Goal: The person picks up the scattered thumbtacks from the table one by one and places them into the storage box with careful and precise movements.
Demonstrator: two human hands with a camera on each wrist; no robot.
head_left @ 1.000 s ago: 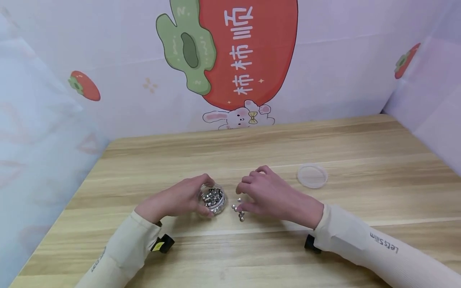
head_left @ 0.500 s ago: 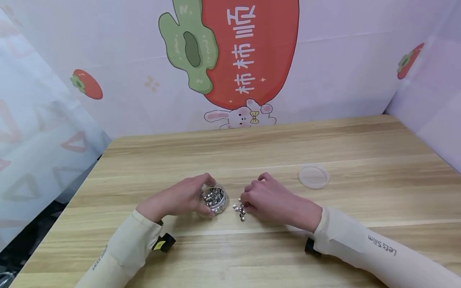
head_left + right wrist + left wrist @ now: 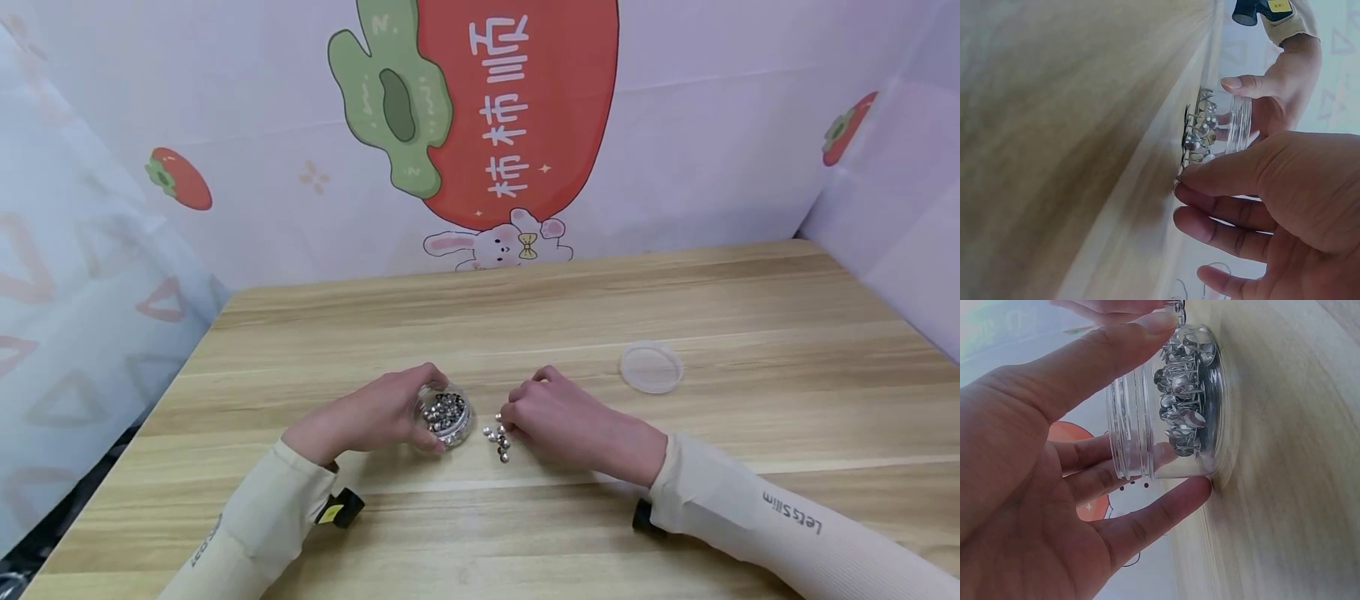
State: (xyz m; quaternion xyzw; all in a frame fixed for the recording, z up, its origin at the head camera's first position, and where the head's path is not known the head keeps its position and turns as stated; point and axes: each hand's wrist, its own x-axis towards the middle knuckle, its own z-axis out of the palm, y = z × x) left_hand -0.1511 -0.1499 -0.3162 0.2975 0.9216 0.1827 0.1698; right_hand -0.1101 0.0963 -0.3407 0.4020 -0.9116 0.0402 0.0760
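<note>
My left hand (image 3: 375,412) curls its thumb and fingers round a clear round plastic jar (image 3: 1132,425) that stands on the table without a lid. Silver thumbtacks (image 3: 444,412) lie heaped inside it. Just right of the jar, several loose thumbtacks (image 3: 502,447) form a small cluster on the tabletop. My right hand (image 3: 558,421) is low beside this cluster. In the right wrist view its thumb and index fingertips meet at the table surface, pinching a thumbtack (image 3: 1177,182) that is mostly hidden between them.
A clear round lid (image 3: 651,367) lies flat on the wooden table (image 3: 480,533), behind and to the right of my right hand. A printed cloth backdrop (image 3: 690,167) rises along the table's far edge, with more cloth at both sides.
The right hand's thumb and fingers have come together at the right of the loose thumbtacks, where they were spread a second ago. The left hand and the jar have stayed put.
</note>
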